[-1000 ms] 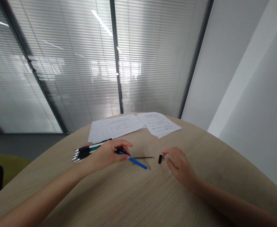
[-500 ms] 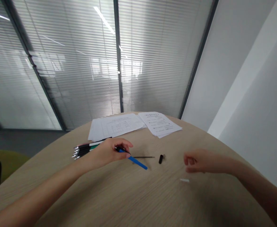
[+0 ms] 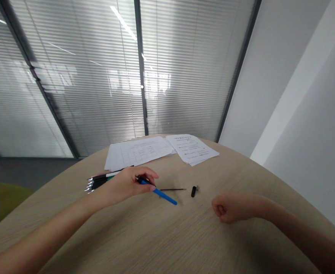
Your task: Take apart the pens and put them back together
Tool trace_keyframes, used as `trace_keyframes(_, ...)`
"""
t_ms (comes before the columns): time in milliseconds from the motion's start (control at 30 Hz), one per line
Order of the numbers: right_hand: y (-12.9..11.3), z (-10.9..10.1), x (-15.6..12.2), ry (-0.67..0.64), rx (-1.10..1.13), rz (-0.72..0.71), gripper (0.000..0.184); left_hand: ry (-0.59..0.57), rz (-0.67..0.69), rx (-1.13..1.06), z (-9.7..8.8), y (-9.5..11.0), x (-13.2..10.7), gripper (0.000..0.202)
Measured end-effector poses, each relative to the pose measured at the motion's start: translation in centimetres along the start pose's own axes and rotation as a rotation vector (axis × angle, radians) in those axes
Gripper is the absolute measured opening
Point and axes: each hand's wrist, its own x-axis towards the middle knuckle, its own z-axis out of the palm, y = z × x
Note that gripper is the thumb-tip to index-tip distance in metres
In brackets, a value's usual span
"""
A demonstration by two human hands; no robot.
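Observation:
My left hand [image 3: 126, 185] is closed on the upper end of a blue pen barrel [image 3: 164, 196], whose tip slants down to the right, just above the table. A thin black refill [image 3: 173, 189] lies on the wood just beyond the barrel. To its right sits a short black pen part [image 3: 193, 191] with a tiny piece beside it. My right hand [image 3: 229, 207] rests on the table to the right of these, curled into a fist. Whatever is inside the fist is hidden.
A bundle of several pens [image 3: 99, 182] lies behind my left wrist. Two stacks of printed sheets [image 3: 139, 152] [image 3: 192, 149] lie at the far edge of the round wooden table [image 3: 161, 236]. Blinds and a glass wall stand behind. A green chair [image 3: 2, 194] is at left.
My right hand left the black pen part, swung right, then settled as a fist where a small white piece lay. That piece no longer shows. My left hand kept still.

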Motion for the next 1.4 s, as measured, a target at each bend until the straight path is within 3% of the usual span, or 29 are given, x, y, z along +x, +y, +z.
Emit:
trace_keyframes(167,1.0,0.1,1.1,0.252,0.177,-0.1,0.015,0.003,-0.005,-0.007,-0.1,0.2,-0.1,0.021)
trace_keyframes(267,2.1,0.2,2.1,0.399,0.255,-0.081,0.009,0.005,-0.007,-0.009,-0.1,0.3,-0.1,0.02)
trace_keyframes(367,2.9,0.4,2.8,0.456,0.293,-0.049,0.006,0.0,-0.003,-0.011,-0.1,0.2,-0.1,0.02)
trace_keyframes(600,3.2,1.3,3.7,0.508,0.268,-0.173,0.008,-0.027,0.118,0.079,-0.2,0.1,0.0,0.008)
trace_keyframes(867,3.9,1.5,3.6,0.494,0.251,-0.207,0.01,-0.011,0.055,0.064,-0.1,0.1,0.0,0.01)
trace_keyframes(1000,4.0,1.2,3.5,0.494,0.225,-0.175,0.021,-0.013,0.047,0.05,-0.2,0.1,0.1,0.009)
trace_keyframes(1100,3.6,0.6,3.4,0.593,0.192,-0.105,0.027,-0.029,0.079,0.018,-0.2,0.2,0.1,0.009)
trace_keyframes(1233,1.6,0.1,2.6,0.734,0.238,-0.042,0.018,-0.008,0.031,-0.1,0.2,1.0,-0.1,0.01)
trace_keyframes(1400,-2.6,0.7,1.1,0.461,0.538,-0.246,0.025,0.094,0.004,-0.235,1.8,2.3,-0.7,0.013)
